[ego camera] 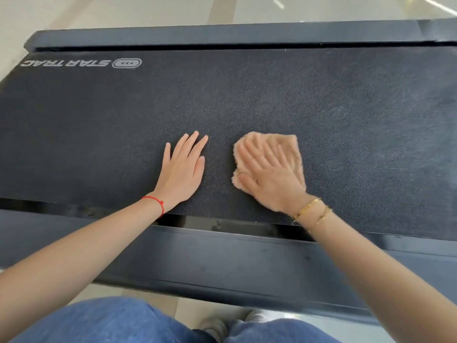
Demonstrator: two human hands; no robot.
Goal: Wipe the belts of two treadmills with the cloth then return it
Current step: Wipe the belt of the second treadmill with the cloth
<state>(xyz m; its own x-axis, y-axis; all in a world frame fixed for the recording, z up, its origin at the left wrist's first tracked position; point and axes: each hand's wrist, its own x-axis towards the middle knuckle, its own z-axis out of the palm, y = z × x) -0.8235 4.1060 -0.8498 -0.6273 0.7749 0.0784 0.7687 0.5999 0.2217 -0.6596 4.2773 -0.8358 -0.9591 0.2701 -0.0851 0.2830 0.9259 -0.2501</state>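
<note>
Both hands lie flat on the treadmill belt (247, 100), the right one on the cloth.

The left hand (184, 169) rests with fingers straight and loosely spread, grasping nothing. The right hand (268, 175) presses the tan cloth (291, 147) against the belt with fingers extended; motion blur there makes finer detail unclear. The 2 hands are near each other, not touching, close to the near side rail (222, 256).

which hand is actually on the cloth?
The right hand, the one with gold bracelets, presses flat on the tan cloth. The left hand, with the red string, rests on bare belt.
</note>
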